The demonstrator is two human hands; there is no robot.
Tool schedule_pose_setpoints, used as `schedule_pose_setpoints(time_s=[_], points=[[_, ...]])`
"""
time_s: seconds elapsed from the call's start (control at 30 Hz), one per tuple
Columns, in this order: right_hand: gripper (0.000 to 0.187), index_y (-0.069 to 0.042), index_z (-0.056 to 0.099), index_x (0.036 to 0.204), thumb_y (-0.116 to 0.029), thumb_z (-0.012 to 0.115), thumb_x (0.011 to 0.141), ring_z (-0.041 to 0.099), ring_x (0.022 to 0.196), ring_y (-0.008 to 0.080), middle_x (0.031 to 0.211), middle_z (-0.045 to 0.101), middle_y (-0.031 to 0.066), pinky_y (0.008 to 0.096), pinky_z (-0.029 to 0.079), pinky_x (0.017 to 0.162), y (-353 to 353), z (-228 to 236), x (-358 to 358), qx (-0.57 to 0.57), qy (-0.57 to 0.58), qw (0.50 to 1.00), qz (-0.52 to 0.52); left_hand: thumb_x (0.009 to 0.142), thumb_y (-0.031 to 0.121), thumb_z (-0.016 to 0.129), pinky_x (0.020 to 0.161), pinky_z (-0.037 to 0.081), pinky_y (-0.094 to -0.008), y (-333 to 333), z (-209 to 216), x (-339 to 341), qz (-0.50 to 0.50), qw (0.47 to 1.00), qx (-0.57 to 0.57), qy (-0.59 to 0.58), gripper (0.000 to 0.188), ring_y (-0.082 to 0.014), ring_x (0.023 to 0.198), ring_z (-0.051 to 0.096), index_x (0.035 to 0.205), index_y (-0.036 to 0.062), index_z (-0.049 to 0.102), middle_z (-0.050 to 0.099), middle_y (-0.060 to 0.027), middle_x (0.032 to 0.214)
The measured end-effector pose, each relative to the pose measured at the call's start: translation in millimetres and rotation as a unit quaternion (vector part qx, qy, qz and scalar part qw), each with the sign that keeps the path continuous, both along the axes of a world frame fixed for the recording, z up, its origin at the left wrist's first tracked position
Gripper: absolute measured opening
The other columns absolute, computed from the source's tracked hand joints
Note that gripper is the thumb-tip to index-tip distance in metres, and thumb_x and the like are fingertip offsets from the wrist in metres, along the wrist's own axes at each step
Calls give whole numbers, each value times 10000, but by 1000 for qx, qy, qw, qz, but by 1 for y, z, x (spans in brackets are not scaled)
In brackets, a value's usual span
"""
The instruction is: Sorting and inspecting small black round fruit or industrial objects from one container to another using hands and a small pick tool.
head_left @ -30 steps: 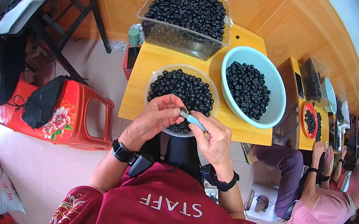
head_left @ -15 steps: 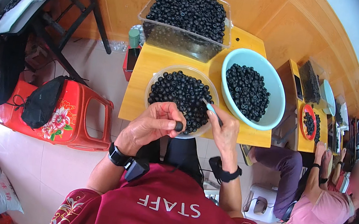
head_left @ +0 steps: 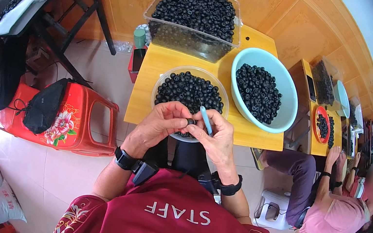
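My left hand [head_left: 160, 124] pinches a small round black bead-like piece [head_left: 190, 121] between thumb and fingertips. In my right hand [head_left: 219, 144] is a small tool with a light blue handle [head_left: 206, 121]; its dark, thin tip points up and away from the piece. The right thumb and fingertips meet the same piece, so both hands come together over the near edge of a clear round bowl [head_left: 156, 87]. That bowl is filled with similar black pieces [head_left: 188, 89], many with a hole. The fingers partly hide the held piece.
On the yellow table [head_left: 141, 104] stand a clear box [head_left: 184, 42] of black pieces behind the bowl and a light blue basin [head_left: 288, 101] of them at right. A red stool [head_left: 69, 139] is at left. Co-workers sit at tables on both sides, one in pink [head_left: 335, 218].
My right hand has moved left and toward me, bringing its fingertips to the piece in my left hand. The tool now slants differently, blue end above the fingers. My left hand has moved slightly up.
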State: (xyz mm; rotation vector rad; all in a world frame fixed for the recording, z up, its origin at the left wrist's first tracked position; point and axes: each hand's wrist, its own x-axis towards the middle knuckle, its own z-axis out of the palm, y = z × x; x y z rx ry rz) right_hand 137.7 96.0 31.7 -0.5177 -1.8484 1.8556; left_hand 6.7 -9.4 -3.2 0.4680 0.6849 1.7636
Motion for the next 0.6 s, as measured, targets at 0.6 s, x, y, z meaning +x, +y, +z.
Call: schedule_pose_setpoints(time_s=[0.6], points=[[179, -35, 600, 897, 1, 696, 750, 514, 593, 34, 636, 583, -17, 212, 407, 529, -4, -23, 31, 117, -90, 988, -43, 802, 45, 666, 692, 515, -220, 5, -16, 15, -54, 988, -113, 94, 128, -93, 741, 617, 909, 40, 595, 645, -40, 837]])
